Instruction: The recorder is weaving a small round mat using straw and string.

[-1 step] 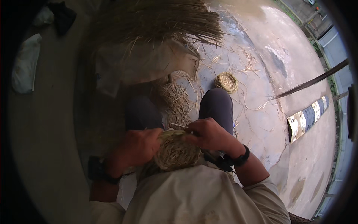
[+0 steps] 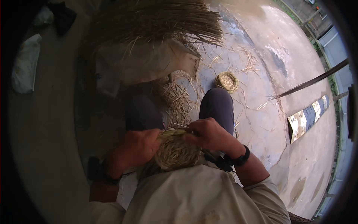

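Note:
A small round basket [image 2: 179, 154] woven of straw rests in my lap against the beige shirt, its coiled side facing up. My left hand [image 2: 141, 145] is closed on the basket's upper left rim, its fingers partly hidden. At the upper right rim, my right hand [image 2: 209, 133] pinches the edge with thumb and fingers. A greenish-yellow strand of straw [image 2: 172, 132] runs along the rim between both hands. Beyond my right knee, a second small straw basket [image 2: 226, 82] sits on the ground sheet.
A large bundle of dry stalks [image 2: 167, 22] lies far ahead over a pale sack [image 2: 149, 63]. Loose straw [image 2: 179, 100] is heaped between my knees. Right of me are a dark pole [image 2: 313, 81] and a patterned strip [image 2: 308, 117]; a white bag [image 2: 26, 67] stands far left.
A pale straw end that stuck out above the rim between my hands shows less now. Both hands and the basket have hardly moved.

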Demonstrator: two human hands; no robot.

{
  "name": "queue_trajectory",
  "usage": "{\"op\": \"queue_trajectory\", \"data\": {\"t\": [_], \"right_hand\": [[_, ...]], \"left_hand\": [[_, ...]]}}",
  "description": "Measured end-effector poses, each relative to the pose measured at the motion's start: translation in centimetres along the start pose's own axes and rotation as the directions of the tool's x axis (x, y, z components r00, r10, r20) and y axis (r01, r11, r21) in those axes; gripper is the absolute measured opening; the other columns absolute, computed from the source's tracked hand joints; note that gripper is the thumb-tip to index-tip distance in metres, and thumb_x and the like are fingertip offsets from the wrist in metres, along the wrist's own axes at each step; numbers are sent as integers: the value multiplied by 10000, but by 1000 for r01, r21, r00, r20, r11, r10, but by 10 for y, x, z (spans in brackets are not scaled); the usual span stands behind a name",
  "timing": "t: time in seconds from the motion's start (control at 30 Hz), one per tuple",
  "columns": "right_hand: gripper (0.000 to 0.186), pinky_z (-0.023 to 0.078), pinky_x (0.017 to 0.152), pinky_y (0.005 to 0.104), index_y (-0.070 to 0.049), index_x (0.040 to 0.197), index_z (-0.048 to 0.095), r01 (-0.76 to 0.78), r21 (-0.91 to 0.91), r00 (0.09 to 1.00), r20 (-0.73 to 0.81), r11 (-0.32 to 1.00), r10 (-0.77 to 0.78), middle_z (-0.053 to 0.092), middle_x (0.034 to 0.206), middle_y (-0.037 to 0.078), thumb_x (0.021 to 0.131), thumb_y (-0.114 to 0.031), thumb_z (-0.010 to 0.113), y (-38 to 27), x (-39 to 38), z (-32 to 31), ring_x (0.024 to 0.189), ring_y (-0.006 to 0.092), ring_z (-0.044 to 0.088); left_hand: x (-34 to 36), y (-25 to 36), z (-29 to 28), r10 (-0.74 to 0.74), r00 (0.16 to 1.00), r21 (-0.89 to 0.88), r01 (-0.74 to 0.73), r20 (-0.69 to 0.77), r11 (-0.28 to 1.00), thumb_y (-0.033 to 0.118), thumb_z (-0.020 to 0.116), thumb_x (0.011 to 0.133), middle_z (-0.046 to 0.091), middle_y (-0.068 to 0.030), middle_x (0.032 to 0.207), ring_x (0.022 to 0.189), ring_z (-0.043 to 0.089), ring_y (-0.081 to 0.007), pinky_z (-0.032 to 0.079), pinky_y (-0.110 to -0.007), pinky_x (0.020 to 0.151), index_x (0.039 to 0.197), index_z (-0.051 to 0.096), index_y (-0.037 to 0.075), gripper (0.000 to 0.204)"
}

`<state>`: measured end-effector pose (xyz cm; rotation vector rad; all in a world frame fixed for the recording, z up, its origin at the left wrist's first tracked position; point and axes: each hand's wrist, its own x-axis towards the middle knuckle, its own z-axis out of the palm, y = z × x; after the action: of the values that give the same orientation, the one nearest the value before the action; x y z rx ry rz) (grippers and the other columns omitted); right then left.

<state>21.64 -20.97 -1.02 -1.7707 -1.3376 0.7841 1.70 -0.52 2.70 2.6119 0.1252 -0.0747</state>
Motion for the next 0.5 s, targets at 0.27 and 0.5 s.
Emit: {"op": "queue_trajectory", "data": {"t": [0.27, 0.5], "right_hand": [[226, 532, 628, 402, 3, 901, 746, -33, 16, 999, -35, 999, 33, 678, 748, 141, 934, -219, 771, 13, -18, 8, 663, 284, 670], [280, 563, 719, 370, -10, 1116, 685, 58, 988, 995, -69, 140, 70, 704, 906, 9, 1068, -279, 624, 72, -8, -10, 791, 178, 692]], "left_hand": [[-16, 16, 46, 3, 979, 79, 13, -202, 997, 142, 665, 957, 693, -172, 798, 687, 712, -360, 557, -465, 576, 997, 593, 55, 119], [-5, 20, 63, 5, 960, 59, 12, -281, 998, 111, 659, 951, 692, -173, 814, 702, 714, -369, 565, -472, 578, 1026, 597, 21, 133]]}}
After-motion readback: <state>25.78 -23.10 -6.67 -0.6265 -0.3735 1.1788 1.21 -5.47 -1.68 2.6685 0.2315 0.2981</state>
